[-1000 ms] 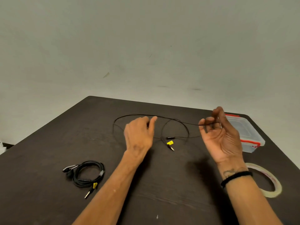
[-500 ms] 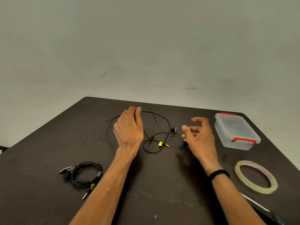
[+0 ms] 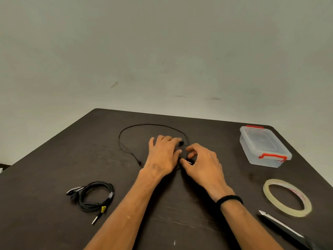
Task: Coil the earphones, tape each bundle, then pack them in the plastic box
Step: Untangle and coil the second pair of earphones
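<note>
A plain grey-green wall is seen behind a dark table point(image 3: 54, 177) whose far edge runs just in front of the wall. A clear plastic box point(image 3: 264, 147) with red clips is set near the table's far right corner. Its lid is on, and nothing can be seen inside it. A ring of clear tape point(image 3: 288, 198) is laid flat nearer the front right, with faint red marks on its inner side that cannot be read. A pair of scissors point(image 3: 281, 226) is laid just in front of the tape.

At the front left, a coiled earphone bundle point(image 3: 91, 196) is laid with a small yellow tag by its plug; no words can be made out on it. Bare table is left around the bundle and along the left side.

In the middle, a loose black earphone cable point(image 3: 144, 125) is spread in a wide loop. The left hand point(image 3: 162, 156) is laid over part of it with fingers spread flat. The right hand point(image 3: 201, 163) is curled, and the cable's plug end is pinched between thumb and fingers.
</note>
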Available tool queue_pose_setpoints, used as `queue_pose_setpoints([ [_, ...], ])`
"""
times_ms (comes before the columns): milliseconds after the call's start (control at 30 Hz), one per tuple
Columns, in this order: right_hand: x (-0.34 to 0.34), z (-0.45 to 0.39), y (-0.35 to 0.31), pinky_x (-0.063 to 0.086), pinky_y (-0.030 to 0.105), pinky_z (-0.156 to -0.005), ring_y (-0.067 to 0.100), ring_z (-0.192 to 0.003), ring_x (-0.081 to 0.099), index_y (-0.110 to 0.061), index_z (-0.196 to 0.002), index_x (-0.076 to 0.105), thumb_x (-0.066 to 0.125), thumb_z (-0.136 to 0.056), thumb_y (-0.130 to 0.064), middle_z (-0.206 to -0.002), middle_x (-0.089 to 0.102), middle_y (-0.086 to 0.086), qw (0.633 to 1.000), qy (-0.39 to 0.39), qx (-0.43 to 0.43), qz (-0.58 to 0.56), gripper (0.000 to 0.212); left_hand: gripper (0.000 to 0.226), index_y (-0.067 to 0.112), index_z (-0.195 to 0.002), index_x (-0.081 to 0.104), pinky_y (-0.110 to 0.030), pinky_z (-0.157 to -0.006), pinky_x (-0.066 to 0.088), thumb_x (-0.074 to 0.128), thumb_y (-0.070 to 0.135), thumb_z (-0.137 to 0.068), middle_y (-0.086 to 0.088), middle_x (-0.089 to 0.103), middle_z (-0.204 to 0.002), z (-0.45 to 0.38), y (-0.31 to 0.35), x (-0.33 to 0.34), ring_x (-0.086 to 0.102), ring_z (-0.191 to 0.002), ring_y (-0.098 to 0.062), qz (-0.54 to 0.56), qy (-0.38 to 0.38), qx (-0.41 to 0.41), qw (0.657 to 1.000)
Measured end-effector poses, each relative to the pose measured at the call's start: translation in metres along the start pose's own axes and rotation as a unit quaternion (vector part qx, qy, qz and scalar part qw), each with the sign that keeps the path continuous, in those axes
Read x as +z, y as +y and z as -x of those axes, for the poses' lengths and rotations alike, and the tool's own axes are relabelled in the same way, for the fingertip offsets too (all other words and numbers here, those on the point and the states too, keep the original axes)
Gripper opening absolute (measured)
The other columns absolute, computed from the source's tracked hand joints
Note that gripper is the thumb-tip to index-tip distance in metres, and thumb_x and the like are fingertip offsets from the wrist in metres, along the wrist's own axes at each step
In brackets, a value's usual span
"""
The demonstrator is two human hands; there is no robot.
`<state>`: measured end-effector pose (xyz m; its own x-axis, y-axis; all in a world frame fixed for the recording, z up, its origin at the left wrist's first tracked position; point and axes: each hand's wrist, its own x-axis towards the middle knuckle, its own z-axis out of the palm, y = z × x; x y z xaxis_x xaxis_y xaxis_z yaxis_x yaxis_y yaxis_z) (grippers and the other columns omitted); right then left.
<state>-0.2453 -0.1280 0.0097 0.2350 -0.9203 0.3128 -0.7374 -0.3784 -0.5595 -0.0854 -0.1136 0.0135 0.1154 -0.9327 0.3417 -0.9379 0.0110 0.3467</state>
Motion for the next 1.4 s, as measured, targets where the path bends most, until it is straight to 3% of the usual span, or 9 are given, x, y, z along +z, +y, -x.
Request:
queue_pose_setpoints([
  [200, 0.004, -0.006, 0.004, 0.061, 0.033, -0.075, 0.005, -0.078, 0.070, -0.031, -0.104, 0.073, 0.085, -0.082, -0.027, -0.080, 0.075, -0.015, 0.986, 0.010, 0.071, -0.149, 0.026, 0.019, 0.031, -0.112, 0.073, -0.050, -0.116, 0.025, 0.057, 0.028, -0.102, 0.005, 0.067, -0.114, -0.001, -0.008, 0.002, 0.052, -0.120, -0.023, -0.054, 0.058, -0.080, 0.994],
  [400, -0.018, -0.018, 0.014, 0.055, 0.021, -0.067, 0.009, -0.081, 0.072, -0.017, -0.101, 0.080, 0.088, -0.082, -0.006, -0.088, 0.082, 0.002, 0.849, 0.084, 0.146, -0.501, 0.024, 0.029, 0.029, -0.125, 0.069, -0.069, -0.121, 0.008, 0.061, 0.017, -0.099, 0.001, 0.067, -0.119, 0.006, -0.024, -0.009, 0.048, -0.125, -0.027, -0.071, 0.131, -0.169, 0.974],
  [533, -0.028, -0.019, 0.013, 0.061, 0.027, -0.074, 0.020, -0.087, 0.079, -0.015, -0.107, 0.078, 0.083, -0.089, -0.006, -0.099, 0.081, 0.012, 0.844, 0.067, 0.116, -0.520, 0.021, 0.040, 0.018, -0.135, 0.066, -0.048, -0.111, 0.041, 0.059, 0.005, -0.098, -0.002, 0.071, -0.121, 0.000, -0.002, -0.015, 0.055, -0.117, -0.024, 0.048, 0.283, 0.036, 0.957],
  [700, -0.035, -0.018, 0.008, 0.061, 0.023, -0.067, 0.016, -0.072, 0.076, -0.018, -0.111, 0.076, 0.078, -0.094, -0.007, -0.097, 0.082, 0.006, 0.867, 0.013, 0.022, -0.498, 0.021, 0.070, 0.023, -0.154, 0.048, -0.043, -0.118, 0.036, 0.061, -0.002, -0.090, 0.005, 0.063, -0.137, 0.003, 0.029, -0.005, 0.051, -0.132, -0.022, 0.020, 0.175, 0.209, 0.962],
  [833, -0.041, -0.017, 0.010, 0.061, 0.025, -0.064, 0.014, -0.067, 0.071, -0.015, -0.112, 0.076, 0.082, -0.091, -0.010, -0.092, 0.082, 0.008, 0.881, 0.007, 0.027, -0.472, 0.022, 0.037, 0.015, -0.126, 0.072, -0.044, -0.093, 0.047, 0.073, 0.005, -0.091, 0.003, 0.074, -0.100, 0.002, 0.022, -0.012, 0.063, -0.098, -0.028, 0.015, 0.251, 0.172, 0.952],
  [967, -0.042, -0.014, 0.010, 0.053, 0.022, -0.053, 0.011, -0.056, 0.058, -0.005, -0.101, 0.080, 0.081, -0.093, -0.019, -0.076, 0.072, 0.007, 0.854, -0.091, 0.073, -0.507, 0.016, 0.020, 0.019, -0.116, 0.076, -0.046, -0.092, 0.045, 0.061, 0.016, -0.102, 0.005, 0.075, -0.094, 0.001, 0.010, -0.030, 0.063, -0.094, -0.026, 0.054, 0.341, 0.027, 0.938],
  [1233, -0.054, -0.017, 0.017, 0.052, 0.030, -0.069, 0.010, -0.053, 0.040, -0.011, -0.083, 0.081, 0.083, -0.080, -0.042, -0.057, 0.045, -0.002, 0.823, -0.129, 0.152, -0.533, 0.031, 0.023, 0.024, -0.121, 0.069, -0.056, -0.104, 0.042, 0.053, 0.021, -0.106, 0.006, 0.075, -0.103, 0.002, -0.008, -0.048, 0.060, -0.106, -0.025, 0.157, 0.401, -0.186, 0.883],
  [1333, -0.055, -0.018, 0.019, 0.049, 0.026, -0.060, 0.007, -0.049, 0.036, -0.010, -0.083, 0.080, 0.080, -0.085, -0.041, -0.057, 0.041, -0.004, 0.809, -0.123, 0.168, -0.549, 0.031, 0.038, 0.022, -0.136, 0.064, -0.063, -0.117, 0.029, 0.051, 0.012, -0.102, 0.000, 0.067, -0.133, 0.003, -0.006, -0.043, 0.050, -0.133, -0.029, 0.110, 0.379, -0.169, 0.903],
  [1400, -0.052, -0.018, 0.016, 0.045, 0.024, -0.055, 0.006, -0.048, 0.033, -0.005, -0.089, 0.078, 0.073, -0.096, -0.036, -0.058, 0.040, -0.004, 0.801, -0.118, 0.175, -0.561, 0.032, 0.048, 0.021, -0.142, 0.059, -0.064, -0.124, 0.016, 0.051, 0.010, -0.096, -0.002, 0.055, -0.149, 0.005, 0.006, -0.038, 0.039, -0.147, -0.028, 0.058, 0.363, -0.078, 0.927],
])
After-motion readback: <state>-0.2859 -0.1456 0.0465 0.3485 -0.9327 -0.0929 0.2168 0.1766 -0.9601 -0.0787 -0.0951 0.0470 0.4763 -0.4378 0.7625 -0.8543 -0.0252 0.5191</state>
